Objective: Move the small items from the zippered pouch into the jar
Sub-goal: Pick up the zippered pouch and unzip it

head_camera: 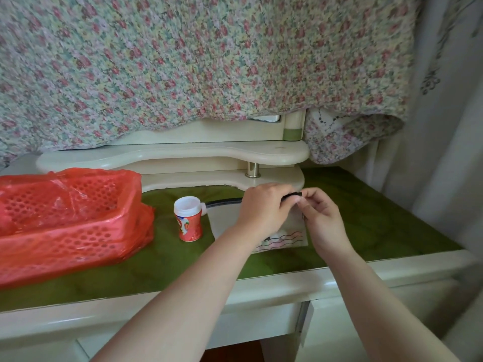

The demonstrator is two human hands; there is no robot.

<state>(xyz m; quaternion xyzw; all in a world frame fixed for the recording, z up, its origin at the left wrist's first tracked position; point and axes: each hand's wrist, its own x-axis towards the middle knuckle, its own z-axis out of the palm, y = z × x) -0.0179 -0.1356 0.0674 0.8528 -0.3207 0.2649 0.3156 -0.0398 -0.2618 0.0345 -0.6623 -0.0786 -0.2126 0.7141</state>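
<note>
Basket (pixel 70 220) crowds the jar's (pixel 188 219) left; green top (pixel 366 218) right lies open.

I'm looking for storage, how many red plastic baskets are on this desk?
1: a red perforated plastic basket wrapped in a red plastic bag, at the desk's left, beside the small jar.

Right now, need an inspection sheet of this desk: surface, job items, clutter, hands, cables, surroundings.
Surface: green desk mat on a cream desk.
Job's things: cream zippered pouch lying flat; red-and-white jar upright to its left, its flip lid open.
Clutter: red perforated basket lined with a red plastic bag.
Hands: left hand and right hand both pinch the pouch's black zipper end.
Cables: nothing seen.
Surroundings: floral cloth draped behind; curtain at right.
</note>
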